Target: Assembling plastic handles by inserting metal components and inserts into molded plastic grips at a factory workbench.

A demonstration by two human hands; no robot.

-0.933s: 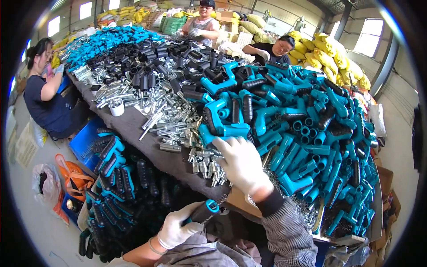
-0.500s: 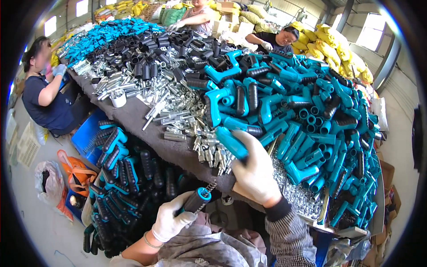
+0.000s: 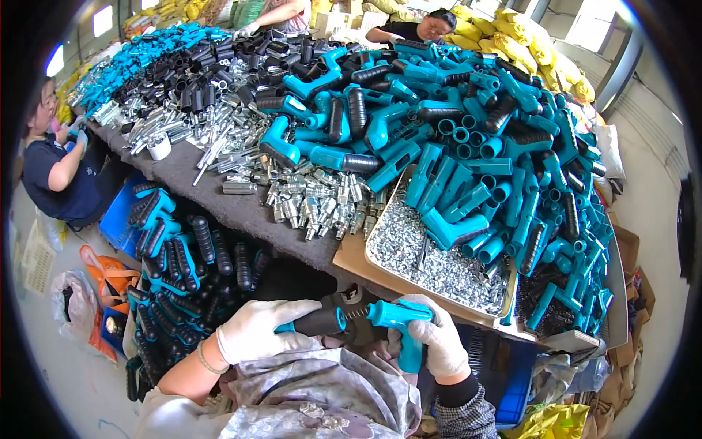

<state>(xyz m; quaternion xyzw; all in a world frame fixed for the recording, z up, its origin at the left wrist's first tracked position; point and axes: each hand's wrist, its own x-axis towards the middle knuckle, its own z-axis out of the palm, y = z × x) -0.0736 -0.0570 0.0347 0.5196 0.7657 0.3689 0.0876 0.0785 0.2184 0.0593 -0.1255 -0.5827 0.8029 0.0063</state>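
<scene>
Over my lap, my left hand wraps round a black grip piece with a teal rim, held nearly level. From its right end a coil spring spans the gap to a teal pistol-shaped plastic housing. My right hand is closed round that housing, whose handle points down. Whether the spring's far end sits inside the housing I cannot tell. Both hands wear white gloves. Beyond them, small silver metal fittings lie heaped along the table's near edge.
A tray of small metal pieces stands near the table edge. Teal housings pile up behind it. Black-and-teal handles fill the space below left. One co-worker sits at the left; another is across the table.
My right hand has come down from above the table edge with the teal housing, to beside the left. The grip piece now lies more level, its spring toward the housing. The view has shifted.
</scene>
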